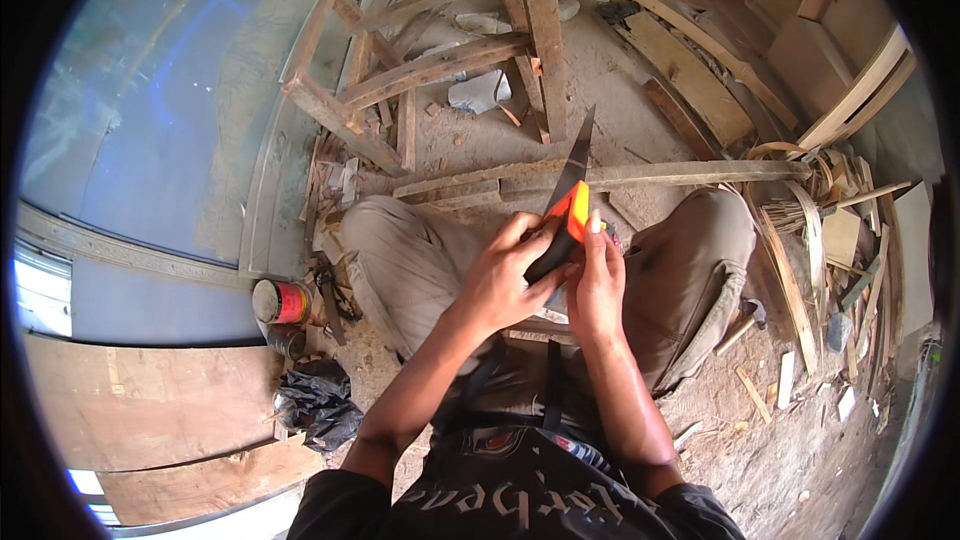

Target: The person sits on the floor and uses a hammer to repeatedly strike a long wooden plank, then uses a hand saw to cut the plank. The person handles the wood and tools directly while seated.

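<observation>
I hold a handsaw (pixel 578 158) up in front of my lap, its dark tapered blade pointing away from me. Its handle (pixel 571 212) is orange, yellow and black. My left hand (pixel 512 267) is wrapped round the black part of the handle. On the other side, my right hand (pixel 598 285) grips the handle too, thumb upright against its coloured edge; some of its fingers are hidden behind the handle. Past my knees a long wooden beam (pixel 690 174) lies across the ground, below the blade's tip.
A rough wooden frame (pixel 435 70) stands ahead. Planks and offcuts (pixel 685 70) crowd the right side, with a hammer (pixel 742 328) by my right knee. At left are a paint tin (pixel 280 302), a black plastic bag (pixel 318 402) and a plywood sheet (pixel 150 405).
</observation>
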{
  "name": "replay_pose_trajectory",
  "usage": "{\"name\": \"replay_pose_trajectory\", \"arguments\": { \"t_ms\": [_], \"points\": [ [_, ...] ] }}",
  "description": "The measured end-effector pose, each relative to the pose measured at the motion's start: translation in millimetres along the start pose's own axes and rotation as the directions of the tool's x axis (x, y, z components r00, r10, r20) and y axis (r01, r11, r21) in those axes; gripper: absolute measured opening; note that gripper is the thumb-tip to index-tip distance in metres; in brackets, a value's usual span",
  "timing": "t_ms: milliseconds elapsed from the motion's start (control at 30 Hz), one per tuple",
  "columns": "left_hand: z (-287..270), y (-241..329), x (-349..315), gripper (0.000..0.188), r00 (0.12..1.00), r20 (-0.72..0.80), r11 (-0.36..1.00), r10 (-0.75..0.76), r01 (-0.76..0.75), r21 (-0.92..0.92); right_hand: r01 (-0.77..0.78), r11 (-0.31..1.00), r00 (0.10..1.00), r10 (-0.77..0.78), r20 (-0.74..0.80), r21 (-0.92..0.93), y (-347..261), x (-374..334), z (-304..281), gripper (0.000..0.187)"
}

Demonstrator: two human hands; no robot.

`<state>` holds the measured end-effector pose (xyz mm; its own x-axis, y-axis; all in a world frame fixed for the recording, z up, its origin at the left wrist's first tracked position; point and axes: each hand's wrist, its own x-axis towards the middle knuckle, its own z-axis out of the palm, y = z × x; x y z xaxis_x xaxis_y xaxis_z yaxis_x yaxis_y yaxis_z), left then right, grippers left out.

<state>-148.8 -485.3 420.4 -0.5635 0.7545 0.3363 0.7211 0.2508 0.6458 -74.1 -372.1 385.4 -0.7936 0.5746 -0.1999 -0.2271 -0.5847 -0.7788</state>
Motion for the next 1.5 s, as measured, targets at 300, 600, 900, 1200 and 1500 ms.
{"name": "replay_pose_trajectory", "arguments": {
  "t_ms": [300, 600, 900, 1200, 1500],
  "points": [
    [-102.2, -22.8, 55.2, 0.031, 0.998, 0.056, 0.999, 0.029, -0.031, 0.035, 0.184, 0.977, 0.976, -0.194, 0.098, 0.111, -115.0, 39.2, -1.6, 0.032],
    [-95.5, -153.2, 132.2, 0.027, 0.979, 0.124, 0.982, -0.165, 0.174, -0.069, 0.44, 0.716, 0.81, -0.577, -0.105, -0.541, -105.2, 163.4, -136.2, 0.031],
    [27.8, -377.0, 10.7, 0.037, 0.631, 0.492, 0.37, -0.6, 0.764, -0.528, -0.463, 0.34, 0.634, -0.518, -0.574, -0.818, 166.7, 63.1, -365.9, 0.055],
    [53.1, -380.8, -23.3, 0.034, 0.575, 0.191, 0.339, -0.795, 0.684, -0.646, -0.455, 0.068, 0.807, -0.389, -0.444, -0.888, 204.0, 102.6, -382.0, 0.052],
    [68.4, -448.8, -18.1, 0.063, 0.753, -0.264, 0.757, -0.603, 0.645, 0.109, 0.331, 0.354, 0.943, -0.103, 0.315, -0.875, 156.4, 267.5, -136.2, 0.037]
  ]
}}
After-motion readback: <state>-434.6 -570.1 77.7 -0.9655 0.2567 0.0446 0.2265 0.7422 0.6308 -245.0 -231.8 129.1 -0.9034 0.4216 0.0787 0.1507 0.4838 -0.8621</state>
